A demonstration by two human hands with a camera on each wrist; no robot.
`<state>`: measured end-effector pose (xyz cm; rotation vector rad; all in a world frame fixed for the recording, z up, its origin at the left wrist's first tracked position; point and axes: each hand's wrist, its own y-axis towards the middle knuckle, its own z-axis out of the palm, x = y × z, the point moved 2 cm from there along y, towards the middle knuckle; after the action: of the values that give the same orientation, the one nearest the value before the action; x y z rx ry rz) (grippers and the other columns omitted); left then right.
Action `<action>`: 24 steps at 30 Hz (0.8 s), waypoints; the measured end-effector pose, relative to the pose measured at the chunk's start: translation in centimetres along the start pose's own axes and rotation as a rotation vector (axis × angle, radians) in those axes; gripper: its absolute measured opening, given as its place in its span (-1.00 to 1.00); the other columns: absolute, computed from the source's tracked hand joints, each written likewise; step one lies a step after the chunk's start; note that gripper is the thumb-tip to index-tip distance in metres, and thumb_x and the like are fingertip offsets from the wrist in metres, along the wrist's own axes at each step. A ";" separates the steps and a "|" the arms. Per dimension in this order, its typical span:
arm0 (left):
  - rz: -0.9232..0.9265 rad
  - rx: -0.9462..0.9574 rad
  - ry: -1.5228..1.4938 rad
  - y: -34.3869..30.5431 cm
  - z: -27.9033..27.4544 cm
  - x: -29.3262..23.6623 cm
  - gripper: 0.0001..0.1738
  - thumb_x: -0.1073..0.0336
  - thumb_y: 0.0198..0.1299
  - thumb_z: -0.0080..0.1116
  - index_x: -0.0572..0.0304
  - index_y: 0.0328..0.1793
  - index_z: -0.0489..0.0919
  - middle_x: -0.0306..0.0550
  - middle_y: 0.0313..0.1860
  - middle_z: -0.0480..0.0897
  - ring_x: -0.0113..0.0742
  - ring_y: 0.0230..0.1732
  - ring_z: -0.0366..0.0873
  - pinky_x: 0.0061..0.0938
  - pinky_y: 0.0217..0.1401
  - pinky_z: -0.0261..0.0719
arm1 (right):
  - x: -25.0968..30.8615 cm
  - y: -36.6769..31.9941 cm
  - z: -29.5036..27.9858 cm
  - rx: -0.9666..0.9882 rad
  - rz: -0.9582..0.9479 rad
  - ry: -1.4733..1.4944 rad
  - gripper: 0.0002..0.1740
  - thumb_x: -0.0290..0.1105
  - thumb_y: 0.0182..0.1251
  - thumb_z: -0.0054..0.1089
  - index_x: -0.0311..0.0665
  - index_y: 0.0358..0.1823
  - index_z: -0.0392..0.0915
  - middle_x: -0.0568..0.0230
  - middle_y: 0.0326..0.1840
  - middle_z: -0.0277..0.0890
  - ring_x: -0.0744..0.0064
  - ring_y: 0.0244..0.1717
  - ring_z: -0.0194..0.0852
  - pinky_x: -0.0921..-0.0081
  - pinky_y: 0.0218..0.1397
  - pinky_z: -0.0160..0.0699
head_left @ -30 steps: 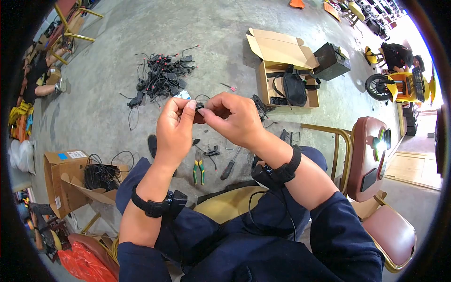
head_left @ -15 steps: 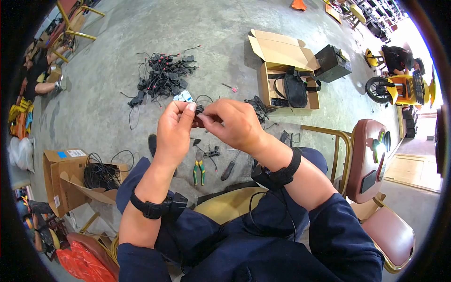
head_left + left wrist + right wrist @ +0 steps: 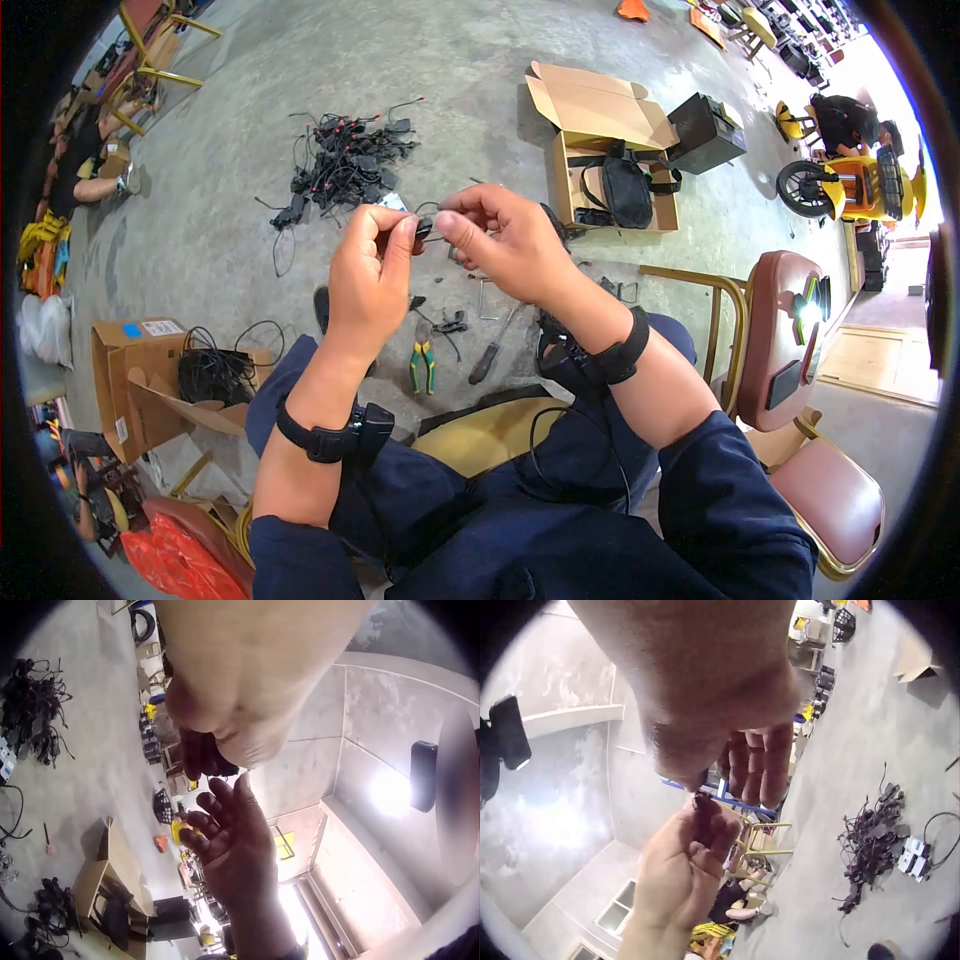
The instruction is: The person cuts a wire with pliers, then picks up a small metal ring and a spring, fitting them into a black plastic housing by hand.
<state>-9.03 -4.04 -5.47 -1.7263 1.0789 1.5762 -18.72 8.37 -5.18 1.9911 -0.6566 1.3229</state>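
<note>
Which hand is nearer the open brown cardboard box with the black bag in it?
Right. The right hand is raised left of the box; the left hand is farther left, pinching a small black part.

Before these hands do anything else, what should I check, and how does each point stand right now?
1. Left hand grips the small dark part: ok, pinched.
2. Right hand clear of that part: cannot tell, thumb very close.
3. Part fully in view: not ok, fingers partly cover it.
4. Pliers on the floor: ok.
5. Screwdriver beside them: ok.
</note>
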 end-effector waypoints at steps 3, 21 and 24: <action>0.053 0.015 0.066 0.0 -0.2 0.0 -0.85 0.35 0.27 0.03 0.31 -0.26 0.43 -0.17 -0.46 0.54 -0.51 -0.43 0.50 -0.60 -0.36 0.44 | -0.1 0.1 -0.1 0.198 0.474 0.370 -0.66 -0.19 0.22 0.22 -0.40 -0.31 0.47 0.30 -0.49 0.49 0.64 -0.56 0.43 0.63 -0.51 0.49; 0.079 0.029 0.115 -0.1 0.0 0.5 -0.83 0.31 0.28 0.02 0.29 -0.26 0.44 -0.16 -0.49 0.54 -0.50 -0.46 0.50 -0.59 -0.39 0.43 | -0.8 0.1 0.3 0.264 0.588 0.591 -0.71 -0.25 0.33 0.04 -0.40 -0.26 0.48 0.31 -0.49 0.49 0.61 -0.54 0.42 0.60 -0.51 0.56; 0.047 0.030 0.082 -0.1 0.0 0.3 -0.81 0.29 0.29 0.00 0.29 -0.25 0.43 -0.18 -0.45 0.53 -0.51 -0.43 0.50 -0.61 -0.38 0.44 | -0.7 0.1 0.2 0.299 0.619 0.600 -0.72 -0.22 0.35 0.03 -0.33 -0.23 0.46 0.29 -0.40 0.50 0.60 -0.48 0.44 0.59 -0.46 0.56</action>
<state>-8.97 -4.05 -5.80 -1.7709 1.1858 1.5212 -18.90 8.20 -5.90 1.4974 -0.8404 2.3780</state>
